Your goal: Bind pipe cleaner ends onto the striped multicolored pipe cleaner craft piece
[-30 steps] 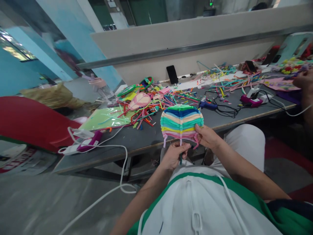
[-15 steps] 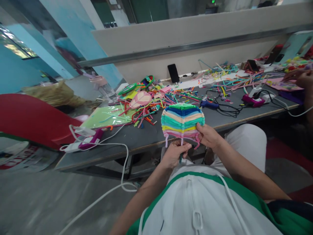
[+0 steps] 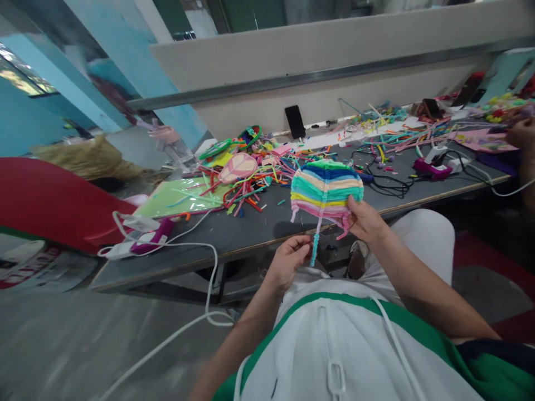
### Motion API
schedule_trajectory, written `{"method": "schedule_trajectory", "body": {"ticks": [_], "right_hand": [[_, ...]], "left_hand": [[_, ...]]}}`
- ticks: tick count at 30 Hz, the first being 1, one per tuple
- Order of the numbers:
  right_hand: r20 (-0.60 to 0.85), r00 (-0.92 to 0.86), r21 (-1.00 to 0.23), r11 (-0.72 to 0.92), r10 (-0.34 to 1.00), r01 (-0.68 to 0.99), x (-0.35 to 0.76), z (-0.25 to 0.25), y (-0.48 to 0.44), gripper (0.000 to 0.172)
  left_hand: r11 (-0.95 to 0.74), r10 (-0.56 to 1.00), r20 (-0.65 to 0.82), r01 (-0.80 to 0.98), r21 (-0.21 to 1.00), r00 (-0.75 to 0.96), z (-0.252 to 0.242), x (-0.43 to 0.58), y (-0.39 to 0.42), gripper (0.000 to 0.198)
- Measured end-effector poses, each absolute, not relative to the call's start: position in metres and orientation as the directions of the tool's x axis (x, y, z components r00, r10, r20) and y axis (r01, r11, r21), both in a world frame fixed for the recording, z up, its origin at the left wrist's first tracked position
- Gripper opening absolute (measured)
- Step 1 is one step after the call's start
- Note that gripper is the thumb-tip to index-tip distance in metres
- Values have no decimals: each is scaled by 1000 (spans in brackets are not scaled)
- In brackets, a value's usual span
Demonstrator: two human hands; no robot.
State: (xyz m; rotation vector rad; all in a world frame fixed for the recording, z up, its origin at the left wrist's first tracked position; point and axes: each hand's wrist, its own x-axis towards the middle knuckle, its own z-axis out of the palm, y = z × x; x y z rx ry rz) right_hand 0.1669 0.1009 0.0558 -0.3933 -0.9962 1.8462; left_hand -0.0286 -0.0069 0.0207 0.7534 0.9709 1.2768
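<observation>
A striped pipe-cleaner piece (image 3: 324,192), green and blue at the top and pink at the bottom, hangs above the table's front edge. My right hand (image 3: 364,220) pinches its lower right side. From its middle a stem (image 3: 315,248), pink above and teal below, points down. Beside this stem is my left hand (image 3: 289,259), thumb and fingers pressed together; whether they grip the stem is hard to make out. Curled pink ends stick out at the piece's lower corners.
The grey table (image 3: 263,223) bears loose pipe cleaners (image 3: 246,192), a green plastic-wrapped sheet (image 3: 179,197), a phone (image 3: 295,122), a clear bottle (image 3: 173,147) and purple power sockets (image 3: 432,169) with cables. Another person's hand (image 3: 522,133) is at the far right.
The striped piece and my right hand have moved up and right. My left hand has shifted slightly left and down, and the teal part of the stem now shows.
</observation>
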Motion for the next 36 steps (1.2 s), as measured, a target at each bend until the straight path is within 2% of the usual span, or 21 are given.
{"method": "schedule_trajectory", "body": {"ticks": [8,19,27,32,36], "right_hand": [[92,-492,-789,-238,866,-566,165,54,100,31],[36,-534,-808,-290,845,-513,166,52,98,28],[36,-538,-789,-306,842,-532,165,54,96,28],[19,-541,-799,-313,841,-514,162,57,93,27],[3,-550,-801,-327,835,-501,162,56,92,26]], "left_hand": [[161,987,-155,-409,898,50,22,-14,-4,39],[184,980,-200,-389,903,1,13,-9,-2,36],[281,956,-176,-574,769,233,9,-17,-3,56],[354,933,-220,-619,701,284,5,-24,3,56],[342,936,-203,-619,707,286,4,-27,5,52]]}}
